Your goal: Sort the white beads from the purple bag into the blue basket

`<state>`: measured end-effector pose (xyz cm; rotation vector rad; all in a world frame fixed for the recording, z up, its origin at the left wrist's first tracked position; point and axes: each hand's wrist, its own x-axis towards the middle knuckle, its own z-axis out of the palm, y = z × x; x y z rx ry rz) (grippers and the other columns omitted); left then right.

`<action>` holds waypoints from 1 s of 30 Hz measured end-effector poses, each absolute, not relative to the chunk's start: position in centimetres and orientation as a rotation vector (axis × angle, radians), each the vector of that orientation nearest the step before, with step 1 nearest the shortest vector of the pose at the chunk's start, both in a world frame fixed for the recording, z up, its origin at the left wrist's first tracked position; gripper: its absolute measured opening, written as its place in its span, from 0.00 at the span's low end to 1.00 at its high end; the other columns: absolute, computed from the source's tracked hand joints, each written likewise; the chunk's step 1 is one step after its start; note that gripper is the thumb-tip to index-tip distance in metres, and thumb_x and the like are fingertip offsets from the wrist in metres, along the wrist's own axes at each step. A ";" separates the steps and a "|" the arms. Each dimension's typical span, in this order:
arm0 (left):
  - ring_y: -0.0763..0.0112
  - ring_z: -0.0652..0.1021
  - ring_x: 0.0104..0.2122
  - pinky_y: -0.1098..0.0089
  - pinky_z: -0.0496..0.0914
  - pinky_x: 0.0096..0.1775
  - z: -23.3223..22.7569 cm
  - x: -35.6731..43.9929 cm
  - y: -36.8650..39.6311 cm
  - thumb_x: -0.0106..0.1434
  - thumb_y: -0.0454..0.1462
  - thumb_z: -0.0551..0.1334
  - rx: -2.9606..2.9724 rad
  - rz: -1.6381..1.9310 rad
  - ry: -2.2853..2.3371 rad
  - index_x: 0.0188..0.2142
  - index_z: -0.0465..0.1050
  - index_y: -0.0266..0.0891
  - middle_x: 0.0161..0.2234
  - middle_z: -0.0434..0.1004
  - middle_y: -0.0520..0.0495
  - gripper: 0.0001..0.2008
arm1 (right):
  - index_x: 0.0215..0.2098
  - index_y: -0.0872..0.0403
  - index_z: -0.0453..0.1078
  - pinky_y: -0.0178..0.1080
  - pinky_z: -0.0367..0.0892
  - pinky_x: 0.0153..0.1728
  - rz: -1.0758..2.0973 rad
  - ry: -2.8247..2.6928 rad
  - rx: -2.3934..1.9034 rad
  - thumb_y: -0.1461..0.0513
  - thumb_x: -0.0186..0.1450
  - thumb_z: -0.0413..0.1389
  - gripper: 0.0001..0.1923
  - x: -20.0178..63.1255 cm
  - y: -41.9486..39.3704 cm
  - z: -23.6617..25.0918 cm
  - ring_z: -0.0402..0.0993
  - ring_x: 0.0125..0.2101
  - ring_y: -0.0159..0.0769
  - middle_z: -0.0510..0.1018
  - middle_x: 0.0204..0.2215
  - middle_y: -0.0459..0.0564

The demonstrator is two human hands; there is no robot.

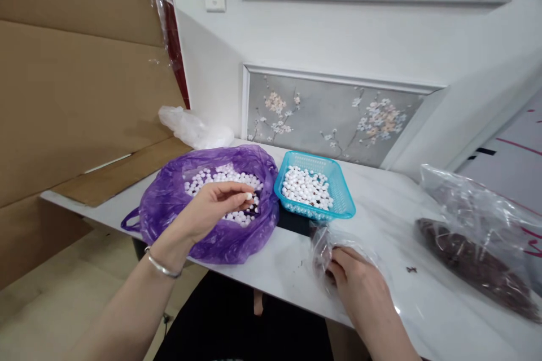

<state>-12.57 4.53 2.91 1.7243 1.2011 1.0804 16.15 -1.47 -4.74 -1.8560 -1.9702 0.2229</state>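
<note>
Left hand [212,206] pinches a white bead [248,196] over the purple bag [220,237] at centre; right hand [359,287] grips a clear bag [324,248] lower right

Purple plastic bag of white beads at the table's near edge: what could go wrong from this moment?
1. The purple plastic bag bulges over the white table's near edge; a nudge from the left hand could spill its white beads to the floor.
2. The single bead pinched in the left fingertips might slip.
3. The right hand presses a small clear bag near the edge, which could slide off.
</note>
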 end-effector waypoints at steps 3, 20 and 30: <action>0.75 0.81 0.33 0.77 0.75 0.40 3.2 -10.2 2.6 0.57 0.36 0.69 1.097 1.161 0.830 0.39 0.81 0.37 0.33 0.83 0.48 0.10 | 0.29 0.50 0.77 0.36 0.71 0.35 0.246 -1.908 -1.779 0.63 0.65 0.48 0.16 16.7 -1.4 -5.0 0.79 0.35 0.39 0.82 0.37 0.49; 0.80 0.78 0.25 0.81 0.77 0.30 1.7 -1.9 0.7 0.57 0.34 0.70 0.581 0.824 0.490 0.32 0.78 0.32 0.28 0.76 0.49 0.05 | 0.33 0.52 0.75 0.38 0.70 0.35 0.293 -1.491 -1.656 0.62 0.65 0.51 0.10 16.6 -3.4 -3.1 0.76 0.29 0.38 0.81 0.31 0.49; 0.77 0.81 0.33 0.80 0.75 0.40 0.6 -0.4 0.3 0.52 0.32 0.73 0.652 0.829 0.541 0.35 0.82 0.36 0.34 0.83 0.47 0.09 | 0.35 0.49 0.80 0.35 0.74 0.36 0.766 -1.195 -1.169 0.63 0.64 0.60 0.05 17.1 -4.6 -2.1 0.76 0.39 0.36 0.77 0.40 0.48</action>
